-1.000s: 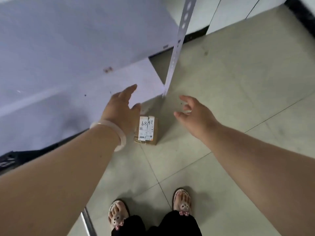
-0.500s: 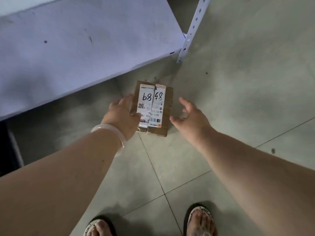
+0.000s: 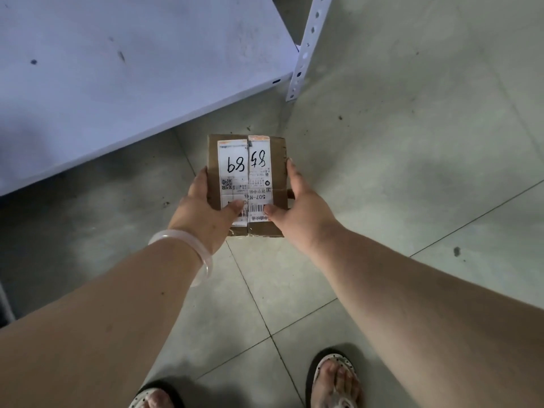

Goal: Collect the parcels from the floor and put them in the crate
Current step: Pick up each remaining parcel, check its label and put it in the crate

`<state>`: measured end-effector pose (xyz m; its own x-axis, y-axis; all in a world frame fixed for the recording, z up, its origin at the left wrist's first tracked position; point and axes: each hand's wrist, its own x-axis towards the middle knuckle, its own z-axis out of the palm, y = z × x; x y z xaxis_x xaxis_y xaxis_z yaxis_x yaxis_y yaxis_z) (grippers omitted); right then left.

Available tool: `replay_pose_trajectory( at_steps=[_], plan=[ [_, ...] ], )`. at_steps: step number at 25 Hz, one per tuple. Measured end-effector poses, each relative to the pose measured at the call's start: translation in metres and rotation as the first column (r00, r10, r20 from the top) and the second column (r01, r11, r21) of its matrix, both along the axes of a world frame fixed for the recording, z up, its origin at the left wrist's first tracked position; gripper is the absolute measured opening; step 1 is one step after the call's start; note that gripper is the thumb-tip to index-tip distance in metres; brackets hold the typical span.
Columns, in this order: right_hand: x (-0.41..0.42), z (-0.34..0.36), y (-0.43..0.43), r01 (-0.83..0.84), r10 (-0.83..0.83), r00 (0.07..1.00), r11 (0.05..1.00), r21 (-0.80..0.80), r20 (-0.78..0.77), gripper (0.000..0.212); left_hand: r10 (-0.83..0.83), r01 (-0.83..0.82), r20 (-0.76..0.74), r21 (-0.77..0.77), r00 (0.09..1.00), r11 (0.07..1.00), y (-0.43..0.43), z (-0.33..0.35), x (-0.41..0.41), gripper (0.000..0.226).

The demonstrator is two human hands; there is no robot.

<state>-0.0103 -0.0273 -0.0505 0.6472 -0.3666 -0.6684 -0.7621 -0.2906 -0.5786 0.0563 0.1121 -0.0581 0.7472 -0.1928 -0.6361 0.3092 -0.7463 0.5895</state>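
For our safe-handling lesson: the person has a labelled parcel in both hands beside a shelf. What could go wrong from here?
The left hand and right hand grip the parcel mostly at its near end; it might tip forward and drop.
Bare toes in the sandal are close by, so a drop could hurt.
The shelf edge is close; lifting could knock it.

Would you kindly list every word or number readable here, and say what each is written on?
"69": handwritten on the left white label of the parcel.
"58", seemingly upside down: handwritten on the right white label.
"507-N", upside down: printed lower on that same label.
Small print, QR code and barcodes: too small to read.
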Motion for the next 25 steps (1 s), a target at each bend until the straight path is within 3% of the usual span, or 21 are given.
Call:
replay_pose_trajectory(
  at_steps=[8,16,21,25],
  plan=[
    [0.018,0.141,-0.008,0.029,-0.024,0.992,0.999,-0.039,0.128,0.087,-0.029,0.040,0.143,-0.077,0.989,0.996,-0.003,0.142,0.024,0.063],
    [0.014,0.375,0.000,0.078,-0.054,0.957,0.994,-0.074,0.286,0.088,0.015,0.026,0.198,-0.202,0.980,0.979,0.004,0.378,0.023,0.071],
    [-0.002,0.518,0.015,0.050,-0.015,0.938,0.994,-0.093,0.345,0.088,0.000,0.061,0.286,-0.203,0.958,0.977,0.020,0.514,0.009,0.092],
    [-0.004,0.603,0.025,0.071,-0.018,0.920,0.990,-0.123,0.390,0.092,-0.011,0.100,0.371,-0.221,0.929,0.970,0.027,0.607,0.007,0.087]
  ],
)
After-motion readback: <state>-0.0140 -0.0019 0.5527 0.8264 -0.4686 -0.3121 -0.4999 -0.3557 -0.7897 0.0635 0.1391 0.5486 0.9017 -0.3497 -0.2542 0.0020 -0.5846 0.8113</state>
